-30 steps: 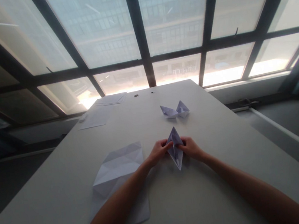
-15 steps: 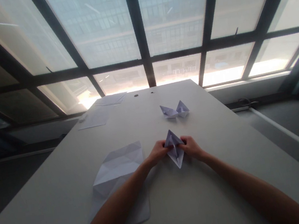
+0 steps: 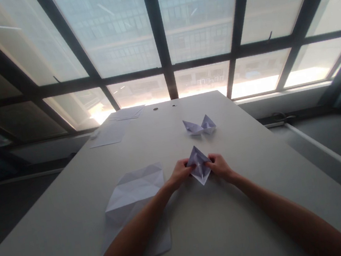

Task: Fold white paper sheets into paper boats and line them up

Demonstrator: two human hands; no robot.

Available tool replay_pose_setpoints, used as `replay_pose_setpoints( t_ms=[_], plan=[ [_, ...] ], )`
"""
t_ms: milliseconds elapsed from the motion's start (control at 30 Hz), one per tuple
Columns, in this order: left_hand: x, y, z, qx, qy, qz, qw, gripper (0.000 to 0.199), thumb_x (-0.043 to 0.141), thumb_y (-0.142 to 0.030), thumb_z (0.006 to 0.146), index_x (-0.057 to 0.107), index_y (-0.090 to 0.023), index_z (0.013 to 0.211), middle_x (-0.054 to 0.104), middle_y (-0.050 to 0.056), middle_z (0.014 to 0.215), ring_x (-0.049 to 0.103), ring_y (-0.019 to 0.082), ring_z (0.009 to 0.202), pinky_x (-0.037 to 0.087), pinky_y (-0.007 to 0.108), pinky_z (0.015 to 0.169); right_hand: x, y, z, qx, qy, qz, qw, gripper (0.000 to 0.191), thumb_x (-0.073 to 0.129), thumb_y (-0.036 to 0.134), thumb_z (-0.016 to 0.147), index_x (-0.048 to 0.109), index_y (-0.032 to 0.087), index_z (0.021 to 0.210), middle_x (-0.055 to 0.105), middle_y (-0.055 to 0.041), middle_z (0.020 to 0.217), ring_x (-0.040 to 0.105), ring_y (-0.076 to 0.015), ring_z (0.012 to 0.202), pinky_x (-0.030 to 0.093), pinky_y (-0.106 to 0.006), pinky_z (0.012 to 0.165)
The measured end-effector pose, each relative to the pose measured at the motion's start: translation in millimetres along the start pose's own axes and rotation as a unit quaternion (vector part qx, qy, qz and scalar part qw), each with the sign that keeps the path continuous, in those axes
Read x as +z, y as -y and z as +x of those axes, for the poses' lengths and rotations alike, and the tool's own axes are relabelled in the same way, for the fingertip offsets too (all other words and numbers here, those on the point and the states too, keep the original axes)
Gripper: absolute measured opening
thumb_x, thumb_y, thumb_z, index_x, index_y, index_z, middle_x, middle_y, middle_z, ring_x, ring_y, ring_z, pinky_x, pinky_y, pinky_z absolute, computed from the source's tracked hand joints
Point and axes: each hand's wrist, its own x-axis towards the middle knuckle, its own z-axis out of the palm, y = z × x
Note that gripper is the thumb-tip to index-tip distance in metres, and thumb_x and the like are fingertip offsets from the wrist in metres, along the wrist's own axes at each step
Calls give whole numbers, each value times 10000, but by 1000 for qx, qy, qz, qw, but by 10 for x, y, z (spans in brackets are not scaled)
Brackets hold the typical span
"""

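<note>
Between my two hands is a folded white paper boat (image 3: pixel 200 175), its pointed ends facing away from me and toward me. My left hand (image 3: pixel 182 170) pinches its left side, thumb over the inner fold. On the opposite side, my right hand (image 3: pixel 219 165) grips the edge with the thumb pressed inside. The fingers beneath the paper are hidden. Just beyond the hands, two more paper boats (image 3: pixel 208 125) sit close together on the white table. Under my left forearm lies a creased sheet of paper (image 3: pixel 136 188), partly covered by the arm.
Flat paper sheets (image 3: pixel 109 135) lie at the table's far left, with a small whitish item beside them. Two dark round spots (image 3: pixel 155 109) mark the far end of the table (image 3: pixel 254 218). Large windows with dark frames (image 3: pixel 162 39) stand behind it.
The paper boat has spread wider between my hands, and its near tip has risen a little away from me. My thumbs have moved slightly apart. The other boats and sheets stay put.
</note>
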Motion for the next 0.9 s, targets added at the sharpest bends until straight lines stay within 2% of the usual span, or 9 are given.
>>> replay_pose_setpoints(
  t_ms=[167, 267, 400, 700, 800, 900],
  plan=[
    [-35, -43, -29, 25, 66, -39, 997, 423, 773, -450, 718, 690, -90, 923, 662, 62, 809, 577, 175, 710, 410, 242, 636, 6, -2, -22, -26, 0, 12, 1000, 225, 630, 346, 688, 467, 206, 621, 454, 55, 574, 405, -113, 566, 298, -215, 503],
    [-22, -16, -37, 11, 96, -151, 984, 449, 795, -378, 714, 660, -118, 1055, 674, 74, 936, 606, 187, 805, 435, 251, 715, -3, -3, -31, -30, 19, 18, 999, 231, 644, 358, 701, 474, 205, 662, 459, 57, 596, 409, -114, 577, 308, -214, 510],
    [36, 19, -46, -23, 112, -270, 956, 453, 797, -281, 697, 638, -136, 1096, 671, 68, 944, 619, 171, 797, 441, 250, 742, -9, -10, -27, -30, 32, 25, 999, 233, 648, 360, 705, 480, 203, 671, 476, 54, 609, 421, -118, 583, 318, -220, 525],
    [50, -50, -65, -43, 111, -296, 948, 354, 752, -204, 703, 667, -114, 1034, 689, 63, 882, 636, 175, 772, 450, 259, 730, -20, 37, -14, -9, 20, 38, 999, 196, 633, 318, 664, 474, 204, 651, 475, 54, 591, 426, -120, 582, 311, -223, 530],
    [52, -51, -66, -45, 113, -302, 946, 332, 750, -189, 694, 675, -107, 1006, 691, 62, 867, 634, 170, 748, 451, 257, 717, -23, 85, -42, -1, 26, 91, 995, 180, 636, 282, 650, 479, 204, 688, 516, 52, 609, 459, -121, 589, 323, -220, 537],
    [58, -46, -60, -47, 104, -310, 944, 351, 755, -163, 668, 674, -109, 1005, 690, 61, 876, 633, 165, 744, 451, 251, 715, -30, 127, -65, 19, 66, 163, 984, 221, 639, 272, 642, 496, 209, 799, 604, 33, 681, 524, -137, 623, 358, -223, 562]
  ],
)
